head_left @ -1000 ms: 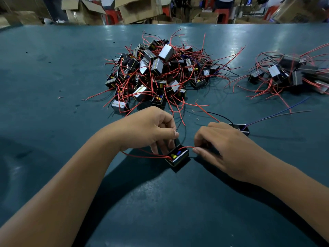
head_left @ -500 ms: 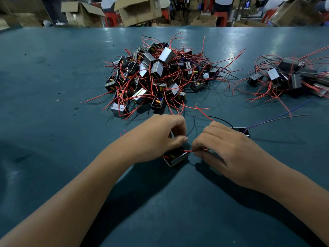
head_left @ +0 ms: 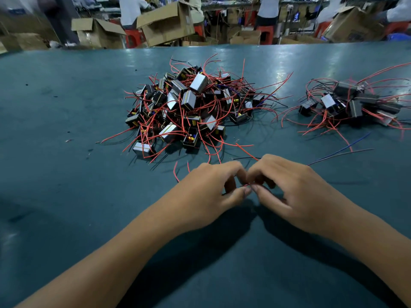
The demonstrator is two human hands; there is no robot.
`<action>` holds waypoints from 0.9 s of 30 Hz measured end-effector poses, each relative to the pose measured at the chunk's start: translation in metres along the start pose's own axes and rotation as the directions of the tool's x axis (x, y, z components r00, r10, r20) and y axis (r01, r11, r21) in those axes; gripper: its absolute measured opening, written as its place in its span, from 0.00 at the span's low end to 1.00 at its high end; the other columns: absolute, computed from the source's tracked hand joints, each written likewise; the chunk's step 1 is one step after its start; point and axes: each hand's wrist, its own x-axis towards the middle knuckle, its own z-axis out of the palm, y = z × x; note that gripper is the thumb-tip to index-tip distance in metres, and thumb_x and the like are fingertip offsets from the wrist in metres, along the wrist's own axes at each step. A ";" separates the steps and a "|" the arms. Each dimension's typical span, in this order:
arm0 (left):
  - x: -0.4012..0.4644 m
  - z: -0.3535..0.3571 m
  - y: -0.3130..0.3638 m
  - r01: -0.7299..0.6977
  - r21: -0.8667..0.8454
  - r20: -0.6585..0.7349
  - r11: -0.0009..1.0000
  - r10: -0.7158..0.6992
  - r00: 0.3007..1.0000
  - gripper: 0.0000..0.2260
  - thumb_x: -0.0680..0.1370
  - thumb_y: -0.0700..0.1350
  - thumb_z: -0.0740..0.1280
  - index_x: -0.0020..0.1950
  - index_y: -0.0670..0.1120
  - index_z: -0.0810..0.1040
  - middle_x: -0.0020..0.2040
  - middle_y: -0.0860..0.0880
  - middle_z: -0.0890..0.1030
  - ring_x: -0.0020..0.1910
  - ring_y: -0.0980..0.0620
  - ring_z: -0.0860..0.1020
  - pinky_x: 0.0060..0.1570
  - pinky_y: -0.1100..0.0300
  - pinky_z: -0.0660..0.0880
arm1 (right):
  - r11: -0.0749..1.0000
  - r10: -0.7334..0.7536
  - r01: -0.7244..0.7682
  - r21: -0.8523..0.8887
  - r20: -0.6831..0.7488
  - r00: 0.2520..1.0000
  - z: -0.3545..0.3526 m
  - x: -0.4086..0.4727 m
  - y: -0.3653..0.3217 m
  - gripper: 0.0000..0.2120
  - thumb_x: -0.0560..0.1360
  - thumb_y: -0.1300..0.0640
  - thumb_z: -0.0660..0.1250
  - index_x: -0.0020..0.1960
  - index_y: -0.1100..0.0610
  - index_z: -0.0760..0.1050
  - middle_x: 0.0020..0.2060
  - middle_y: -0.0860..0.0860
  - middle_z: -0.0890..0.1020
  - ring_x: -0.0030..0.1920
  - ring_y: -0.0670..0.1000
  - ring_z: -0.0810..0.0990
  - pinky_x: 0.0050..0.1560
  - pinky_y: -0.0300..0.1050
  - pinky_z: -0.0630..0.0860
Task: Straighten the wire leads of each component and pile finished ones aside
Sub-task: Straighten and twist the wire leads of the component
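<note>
My left hand (head_left: 209, 192) and my right hand (head_left: 293, 192) meet fingertip to fingertip at the table's middle, both pinching a thin red wire lead (head_left: 248, 185) of one small black component. The component's body is hidden under my fingers. A big tangled pile of small black and silver components with red leads (head_left: 189, 110) lies just beyond my hands. A smaller pile of like components (head_left: 349, 103) sits at the right.
The work surface is a dark teal table (head_left: 66, 174). Blue and grey loose wires (head_left: 340, 152) run out to the right of my right hand. Cardboard boxes (head_left: 166, 23), red stools and standing people fill the floor beyond the far edge.
Both hands have closed in on each other and moved slightly away from me; the black component that showed below my left fingers is now covered by them.
</note>
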 end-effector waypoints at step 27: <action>0.004 -0.022 -0.028 0.029 0.020 0.023 0.999 -0.030 0.999 0.08 0.80 0.52 0.69 0.43 0.51 0.82 0.34 0.55 0.80 0.30 0.61 0.74 0.32 0.71 0.66 | 0.958 0.238 -0.206 0.200 -0.148 0.960 -0.009 0.003 0.020 0.04 0.78 0.53 0.62 0.46 0.51 0.72 0.38 0.42 0.77 0.41 0.45 0.76 0.43 0.32 0.69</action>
